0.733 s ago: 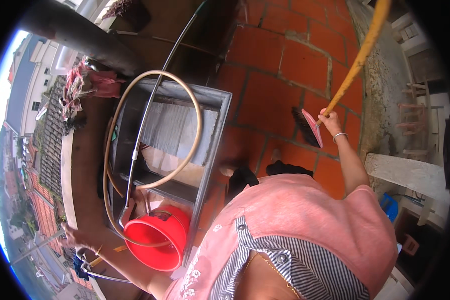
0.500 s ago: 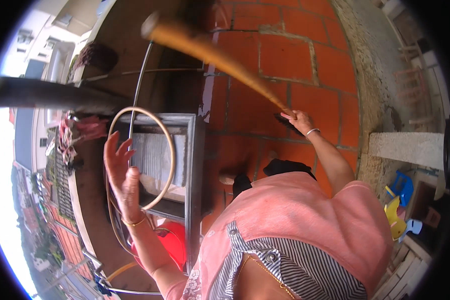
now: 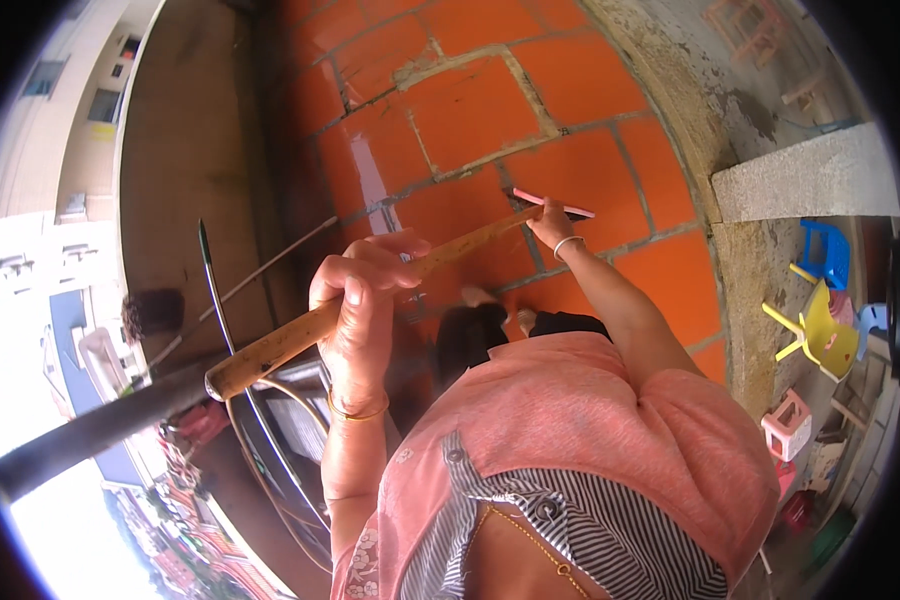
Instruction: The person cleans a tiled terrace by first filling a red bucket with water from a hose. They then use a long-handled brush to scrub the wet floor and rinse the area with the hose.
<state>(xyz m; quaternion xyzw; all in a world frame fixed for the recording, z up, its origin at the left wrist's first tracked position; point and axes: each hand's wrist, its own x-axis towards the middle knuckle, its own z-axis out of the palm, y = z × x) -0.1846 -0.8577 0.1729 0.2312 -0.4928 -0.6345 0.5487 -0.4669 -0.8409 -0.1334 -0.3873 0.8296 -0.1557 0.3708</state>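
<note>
Our left hand (image 3: 358, 315) is what has changed. Half a second ago it was raised and apart from the broom (image 3: 475, 241); now it is at the upper part of the yellow handle, its fingers partly curled over it. We cannot tell whether they press tight or only rest there. Our right hand (image 3: 548, 222) stays gripping the handle low down, just beside the pink-edged broom head (image 3: 570, 209).

The handle has swung too: it now slants across in front of us, its thick end pointing left and showing before the grey pipe (image 3: 100, 425). The broom is over the orange tile floor (image 3: 470, 110); we cannot tell whether its bristles touch the tiles. With a hand near each end, we judge that the handle is easier to steer than with the right hand alone.

To our right, well apart, stand a yellow chair (image 3: 828, 330) and a blue stool (image 3: 825, 252).
</note>
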